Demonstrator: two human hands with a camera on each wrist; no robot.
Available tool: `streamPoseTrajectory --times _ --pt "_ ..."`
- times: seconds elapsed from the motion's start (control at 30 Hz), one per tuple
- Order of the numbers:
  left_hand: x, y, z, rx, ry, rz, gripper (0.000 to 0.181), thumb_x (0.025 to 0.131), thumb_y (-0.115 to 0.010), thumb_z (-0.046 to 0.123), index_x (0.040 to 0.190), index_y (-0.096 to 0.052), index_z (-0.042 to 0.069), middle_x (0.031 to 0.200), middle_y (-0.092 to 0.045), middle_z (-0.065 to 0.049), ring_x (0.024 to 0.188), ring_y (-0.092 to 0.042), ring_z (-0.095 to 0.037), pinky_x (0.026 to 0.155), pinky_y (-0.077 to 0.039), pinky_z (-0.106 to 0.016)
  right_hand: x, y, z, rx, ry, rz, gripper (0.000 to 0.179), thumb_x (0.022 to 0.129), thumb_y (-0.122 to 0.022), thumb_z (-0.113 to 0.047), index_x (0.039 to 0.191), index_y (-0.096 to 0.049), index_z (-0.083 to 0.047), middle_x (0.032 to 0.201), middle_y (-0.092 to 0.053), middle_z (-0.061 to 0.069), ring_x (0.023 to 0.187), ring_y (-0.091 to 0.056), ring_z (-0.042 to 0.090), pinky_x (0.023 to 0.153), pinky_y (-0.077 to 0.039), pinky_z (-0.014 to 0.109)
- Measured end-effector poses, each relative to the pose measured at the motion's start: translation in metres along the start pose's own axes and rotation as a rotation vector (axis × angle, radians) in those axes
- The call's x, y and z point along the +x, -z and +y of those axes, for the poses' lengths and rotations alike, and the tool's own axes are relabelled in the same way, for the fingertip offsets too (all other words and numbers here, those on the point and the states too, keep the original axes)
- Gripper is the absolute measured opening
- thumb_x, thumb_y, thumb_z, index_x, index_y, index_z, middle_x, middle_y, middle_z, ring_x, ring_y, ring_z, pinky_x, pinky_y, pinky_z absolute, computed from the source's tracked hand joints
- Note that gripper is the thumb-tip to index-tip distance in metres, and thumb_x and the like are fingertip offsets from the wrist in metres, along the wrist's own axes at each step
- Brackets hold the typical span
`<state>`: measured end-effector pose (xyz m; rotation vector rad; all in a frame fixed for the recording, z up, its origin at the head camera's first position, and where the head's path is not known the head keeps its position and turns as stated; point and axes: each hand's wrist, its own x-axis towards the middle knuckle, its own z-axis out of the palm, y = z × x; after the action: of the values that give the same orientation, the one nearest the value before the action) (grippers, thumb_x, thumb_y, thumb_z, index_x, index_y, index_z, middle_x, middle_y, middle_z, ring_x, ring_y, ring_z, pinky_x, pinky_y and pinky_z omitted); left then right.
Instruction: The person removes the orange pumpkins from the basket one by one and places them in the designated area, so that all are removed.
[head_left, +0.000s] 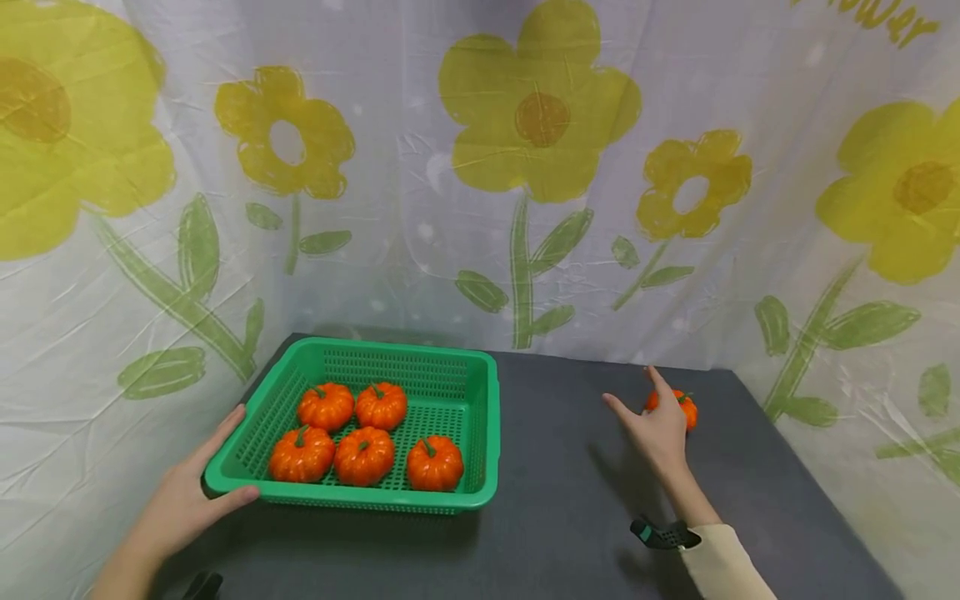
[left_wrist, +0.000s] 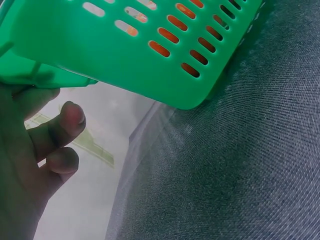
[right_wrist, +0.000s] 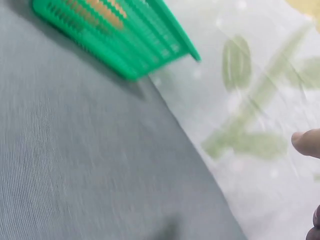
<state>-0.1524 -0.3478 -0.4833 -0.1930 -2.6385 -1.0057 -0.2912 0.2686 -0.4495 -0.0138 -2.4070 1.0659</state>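
Note:
A green plastic basket stands on the left of the table with several small orange pumpkins inside. My left hand holds its front left corner, thumb along the front rim and fingers at the left side. In the left wrist view, bent fingers show below the rim of the slotted basket wall. Over at the right, my right hand has thumb and index finger spread apart. It partly covers a single orange pumpkin lying behind it. Only fingertips of that hand appear in the right wrist view.
Dark grey cloth covers the table. A white curtain printed with yellow flowers hangs along the back and both sides. On my right wrist sits a black strap.

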Motion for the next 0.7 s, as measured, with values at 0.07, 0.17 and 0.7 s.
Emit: streamPoseTrajectory --times 0.07,0.17,0.7 --pt "0.001 0.0 0.001 0.001 0.007 -0.004 0.111 0.084 -0.088 0.029 0.171 -0.021 0.031 0.155 -0.012 0.049 0.132 -0.046 -0.066 0.09 -0.042 -0.08 0.0 -0.005 -0.01 0.029 0.022 -0.016 0.091 0.088 -0.089 -0.033 0.161 -0.043 -0.005 0.159 -0.052 0.017 0.043 -0.037 0.015 0.046 -0.038 0.027" --pt "0.004 0.0 0.002 -0.01 0.01 -0.003 0.11 0.084 -0.088 0.028 0.172 -0.021 0.031 0.155 -0.012 0.049 0.132 -0.046 -0.066 0.091 -0.042 -0.08 -0.001 -0.013 -0.026 0.082 0.056 -0.04 0.09 0.088 -0.089 -0.031 0.162 -0.043 -0.005 0.16 -0.051 0.017 0.038 -0.026 0.005 0.042 -0.033 0.022" --pt "0.0 -0.001 -0.003 -0.009 -0.016 0.03 0.108 0.083 -0.088 0.026 0.171 -0.026 0.031 0.157 -0.019 0.045 0.142 -0.046 -0.025 0.097 -0.045 -0.064 -0.016 -0.071 -0.103 0.221 0.16 -0.113 0.089 0.086 -0.091 -0.027 0.16 -0.046 -0.003 0.157 -0.056 0.014 0.037 -0.02 0.0 0.042 -0.028 0.022"
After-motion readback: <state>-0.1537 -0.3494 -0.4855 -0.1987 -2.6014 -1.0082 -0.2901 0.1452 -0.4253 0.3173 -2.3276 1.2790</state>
